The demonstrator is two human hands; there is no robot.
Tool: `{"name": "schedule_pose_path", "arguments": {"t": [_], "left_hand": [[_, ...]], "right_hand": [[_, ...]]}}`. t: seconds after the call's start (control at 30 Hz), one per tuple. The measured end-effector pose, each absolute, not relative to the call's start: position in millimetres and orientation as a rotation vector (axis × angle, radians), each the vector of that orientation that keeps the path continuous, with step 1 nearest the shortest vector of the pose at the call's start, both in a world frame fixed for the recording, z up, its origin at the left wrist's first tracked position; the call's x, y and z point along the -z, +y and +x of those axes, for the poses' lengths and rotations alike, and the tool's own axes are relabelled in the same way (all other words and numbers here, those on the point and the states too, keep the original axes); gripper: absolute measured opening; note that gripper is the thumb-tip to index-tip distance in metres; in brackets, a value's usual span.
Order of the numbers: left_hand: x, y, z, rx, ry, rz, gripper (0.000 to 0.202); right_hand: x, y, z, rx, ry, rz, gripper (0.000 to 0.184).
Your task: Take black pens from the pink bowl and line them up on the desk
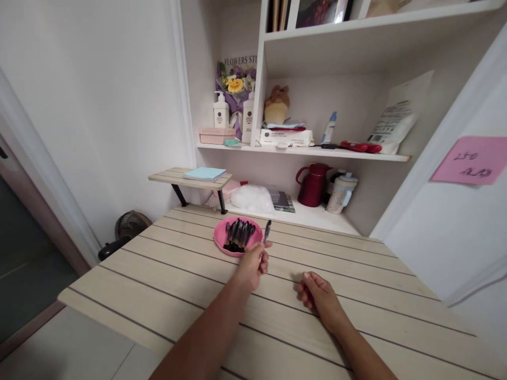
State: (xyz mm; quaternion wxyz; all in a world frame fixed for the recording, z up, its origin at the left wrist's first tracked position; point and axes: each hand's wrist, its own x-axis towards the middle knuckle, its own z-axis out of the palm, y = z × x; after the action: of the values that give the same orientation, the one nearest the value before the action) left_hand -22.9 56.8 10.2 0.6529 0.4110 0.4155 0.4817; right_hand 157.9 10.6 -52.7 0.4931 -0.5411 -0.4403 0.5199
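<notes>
My left hand [252, 265] is closed around a pen [268, 230], held nearly upright with its dark end pointing up. It is just right of a pink plate [218, 244] with a wavy rim. On the plate lies a bunch of dark pens [240, 233], several of them side by side. My right hand [316, 295] rests on the slatted wooden table [317, 253], to the right of my left hand. Its fingers are loosely curled in, and nothing shows between them.
A small raised stand [180, 178] at the back left bears blue paper [205, 174]. Behind the table are a red jug [312, 184], a pale bottle [341, 194] and a white plastic bag [252, 198]. A shelf [336, 153] runs above. A pink note [471, 161] is on the right.
</notes>
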Motion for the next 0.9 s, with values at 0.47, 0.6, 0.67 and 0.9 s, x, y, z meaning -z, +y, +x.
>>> {"name": "schedule_pose_path", "arguments": {"t": [0.47, 0.6, 0.67, 0.9], "left_hand": [[23, 46, 57, -0.791, 0.744, 1.02, 0.03], [39, 43, 63, -0.744, 0.883, 1.064, 0.03], [44, 43, 63, -0.702, 0.902, 1.068, 0.028], [38, 42, 59, -0.583, 0.864, 0.936, 0.022]], "right_hand": [[25, 40, 165, -1.239, -0.766, -0.937, 0.053], [23, 51, 163, -1.291, -0.663, -0.908, 0.038], [29, 53, 161, -1.356, -0.636, -0.88, 0.034], [42, 54, 156, -1.306, -0.536, -0.833, 0.034]]}}
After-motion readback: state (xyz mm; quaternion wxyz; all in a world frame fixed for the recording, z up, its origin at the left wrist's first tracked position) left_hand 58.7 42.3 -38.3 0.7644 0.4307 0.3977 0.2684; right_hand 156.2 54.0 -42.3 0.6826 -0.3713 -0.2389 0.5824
